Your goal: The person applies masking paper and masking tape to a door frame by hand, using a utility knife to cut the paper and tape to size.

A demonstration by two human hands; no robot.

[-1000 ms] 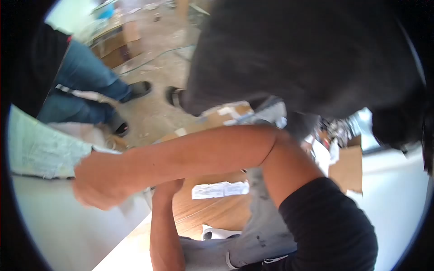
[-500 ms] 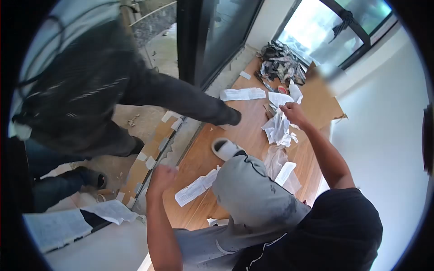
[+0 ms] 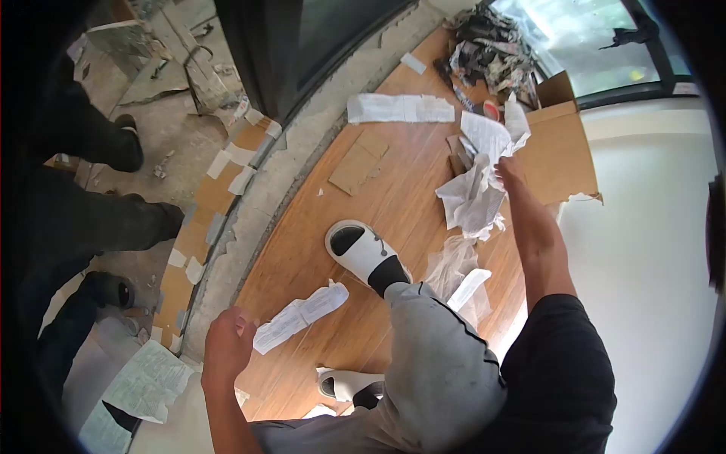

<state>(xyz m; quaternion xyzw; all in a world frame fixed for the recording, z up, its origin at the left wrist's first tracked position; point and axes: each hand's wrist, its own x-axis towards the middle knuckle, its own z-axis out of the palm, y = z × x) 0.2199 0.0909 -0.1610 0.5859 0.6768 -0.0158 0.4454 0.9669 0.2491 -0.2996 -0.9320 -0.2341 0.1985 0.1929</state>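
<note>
My left hand (image 3: 229, 340) hangs at the lower left with its fingers curled in, nothing visible in it. A strip of printed paper (image 3: 302, 316) on the wood floor appears beside it in the view. My right hand (image 3: 510, 171), its fingers also curled, overlaps crumpled white paper (image 3: 475, 198) in the view; I see nothing held and cannot tell if it touches the paper. Below lie clear plastic film (image 3: 452, 261) and a white strip (image 3: 469, 289). My white shoes (image 3: 361, 248) stand on the floor.
Other people's legs (image 3: 98, 219) stand at the left, past a raised sill and a taped cardboard strip (image 3: 198, 227). A cardboard box (image 3: 556, 147) and a heap of crumpled paper (image 3: 495, 57) are by the window. Flat cardboard (image 3: 358, 162) and a paper strip (image 3: 401, 109) lie ahead.
The view has shifted, and both my shoes now show. The co-worker's leg that reached across the sill has drawn back left, uncovering flat cardboard. My left hand sits lower in view.
</note>
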